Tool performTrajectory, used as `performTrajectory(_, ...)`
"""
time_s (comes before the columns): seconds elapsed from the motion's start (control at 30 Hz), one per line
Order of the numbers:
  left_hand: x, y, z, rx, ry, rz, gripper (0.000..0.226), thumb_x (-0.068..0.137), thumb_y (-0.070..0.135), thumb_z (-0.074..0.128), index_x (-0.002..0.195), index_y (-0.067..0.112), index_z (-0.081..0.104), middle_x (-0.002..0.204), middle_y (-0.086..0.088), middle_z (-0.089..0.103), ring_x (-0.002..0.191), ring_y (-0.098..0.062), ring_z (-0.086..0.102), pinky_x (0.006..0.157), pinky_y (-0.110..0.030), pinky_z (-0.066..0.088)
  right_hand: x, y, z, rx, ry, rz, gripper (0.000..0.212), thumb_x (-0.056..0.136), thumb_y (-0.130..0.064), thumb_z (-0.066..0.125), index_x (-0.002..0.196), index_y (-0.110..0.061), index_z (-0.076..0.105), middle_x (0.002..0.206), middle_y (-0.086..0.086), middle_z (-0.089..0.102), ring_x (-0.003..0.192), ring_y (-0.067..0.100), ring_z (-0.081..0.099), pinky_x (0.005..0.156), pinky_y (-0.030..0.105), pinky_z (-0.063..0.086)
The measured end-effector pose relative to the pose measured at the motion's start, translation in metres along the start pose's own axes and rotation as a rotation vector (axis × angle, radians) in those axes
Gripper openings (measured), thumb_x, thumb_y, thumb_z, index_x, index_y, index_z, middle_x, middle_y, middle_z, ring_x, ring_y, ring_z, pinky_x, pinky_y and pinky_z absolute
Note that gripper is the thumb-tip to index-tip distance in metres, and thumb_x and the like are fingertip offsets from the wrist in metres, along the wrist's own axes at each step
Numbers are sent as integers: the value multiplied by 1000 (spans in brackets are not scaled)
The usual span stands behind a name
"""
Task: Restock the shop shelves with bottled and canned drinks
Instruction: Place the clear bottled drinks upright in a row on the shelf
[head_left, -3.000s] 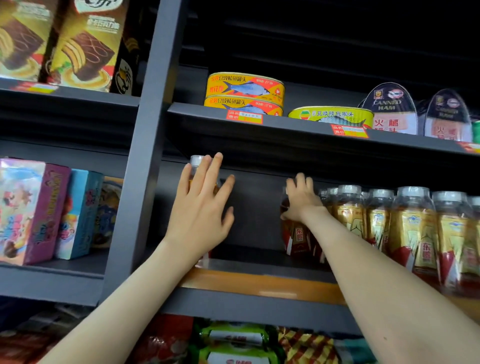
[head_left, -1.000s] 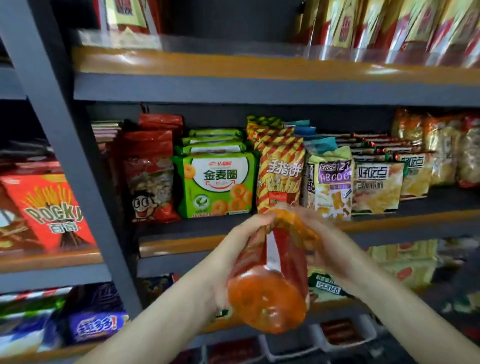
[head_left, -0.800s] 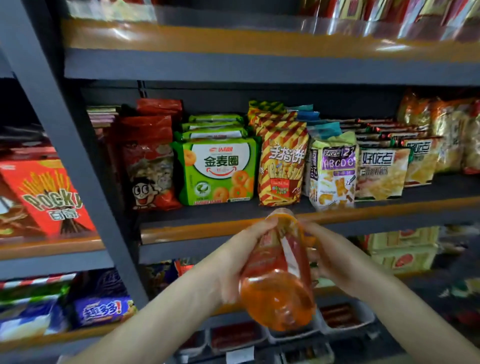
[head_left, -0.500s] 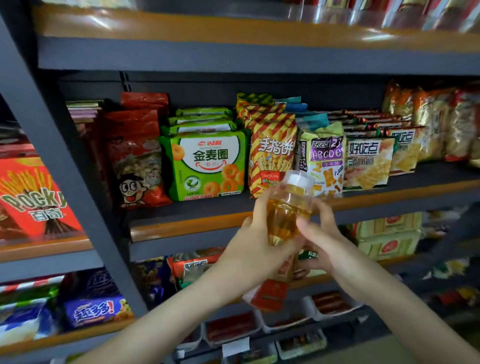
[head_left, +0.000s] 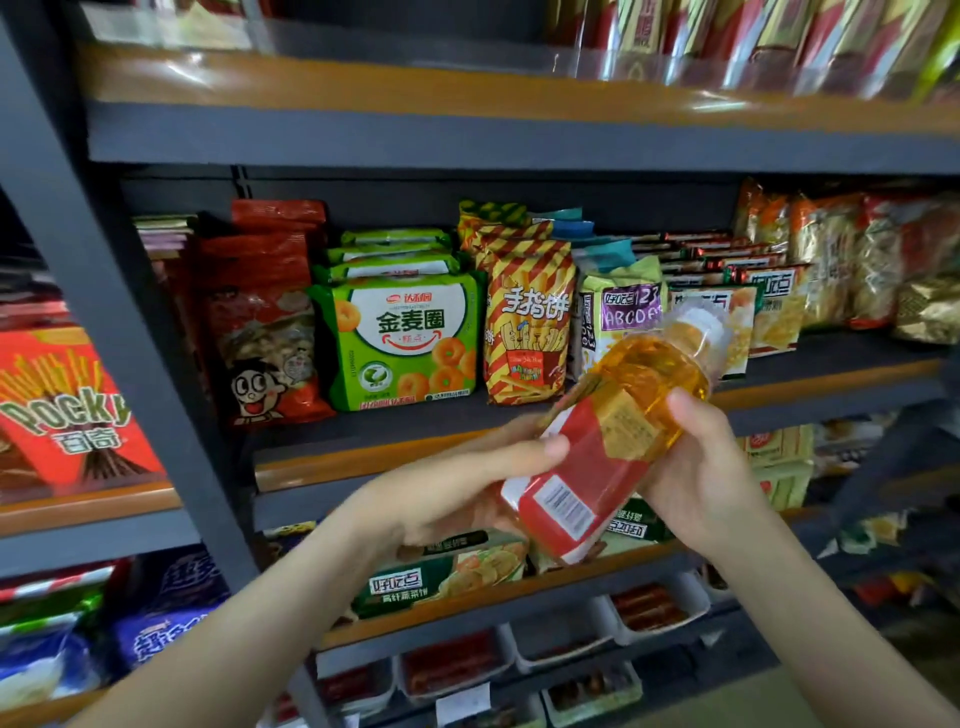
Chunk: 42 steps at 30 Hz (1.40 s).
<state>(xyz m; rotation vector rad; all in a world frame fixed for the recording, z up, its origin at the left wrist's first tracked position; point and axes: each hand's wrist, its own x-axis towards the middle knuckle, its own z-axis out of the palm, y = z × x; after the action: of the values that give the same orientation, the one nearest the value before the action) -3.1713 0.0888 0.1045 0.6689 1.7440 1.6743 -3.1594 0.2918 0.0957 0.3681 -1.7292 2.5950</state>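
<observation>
In the head view, you hold the bottle (head_left: 613, 441) in both hands, in the air in front of the shelves, below and to the right of the green snack bag (head_left: 400, 343). It is tilted, with its white cap up and away to the right and its base towards you.

Your left hand (head_left: 457, 488) wraps the lower, red-labelled part, thumb across the front. Your right hand (head_left: 701, 478) grips the clear upper body, thumb on top and fingers curled behind.

This looks like readying the bottle for shelving. Bring it upright before you lift, and turn the barcode (head_left: 558, 501) side to the back. The drinks shelf (head_left: 363, 88) runs above the green snack bag, with a clear rail (head_left: 519, 52) along its edge. Lift the base over that rail and set it beside the row of bottles (head_left: 753, 36), up and to the right of the bag.
</observation>
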Motion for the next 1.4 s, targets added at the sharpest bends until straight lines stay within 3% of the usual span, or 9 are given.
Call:
performTrajectory(0.13,-4,4,8,65,101,36,86,57,56,83,131,28,50,121,-2,67,109,-25,65,97,-47,50,2,-7,1,18,-63,40,91,49,-52,89,126,-14,59,111,14,70,100,31,68,75,41,58)
performTrajectory(0.33,6,22,31,712,611,214,82,66,64,74,135,54,31,106,22,63,95,-5,65,89,-27,52,3,-18,4,-118,18,52,92,68,-37,78,143,-46,25,126,3,64,108,23,66,76,43,58)
performTrajectory(0.53,51,20,57,1183,863,495,89,72,71,55,147,45,15,116,3,63,93,-20,67,72,-32,56,6,-46,-16,-278,173,-41,112,55,-42,77,145,-50,12,123,-5,64,97,14,70,77,42,59)
performTrajectory(0.63,86,24,72,1431,982,569,97,63,61,74,145,33,31,110,-11,65,87,-30,67,57,-34,56,8,-61,-38,-250,247,-160,111,63,-33,77,144,-54,4,126,-10,61,101,10,68,67,33,59)
performTrajectory(0.77,142,39,108,1451,972,666,96,65,55,78,145,28,33,115,-13,61,95,-30,63,65,-35,56,7,-93,-89,-266,337,-313,118,67,-30,77,146,-51,-8,118,-12,62,91,2,69,58,24,57)
performTrajectory(1.0,264,91,183,1225,526,808,68,92,47,46,150,46,10,141,-2,43,128,-24,46,99,-42,46,-4,-189,-235,-509,357,-622,122,53,-57,88,122,-79,-11,159,-16,19,132,9,47,103,56,42)
performTrajectory(1.13,341,127,226,1147,575,980,50,96,36,44,145,25,42,133,0,55,121,-16,51,101,-29,42,-7,-249,-315,-687,502,-840,131,59,-57,84,140,-55,-18,156,-25,-5,145,-2,14,120,35,21)
performTrajectory(1.3,431,163,264,1257,841,1035,48,92,36,42,132,14,56,127,-10,58,117,-27,55,96,-38,46,6,-317,-401,-861,751,-983,127,73,-37,75,147,-7,-24,149,-4,-9,131,-26,-4,106,-1,2)
performTrajectory(1.4,490,182,286,1351,941,1115,47,91,32,49,132,9,55,135,-21,51,124,-36,49,102,-45,40,29,-359,-469,-845,874,-1067,129,77,-45,76,147,-1,-23,158,12,-14,145,1,1,110,4,2)
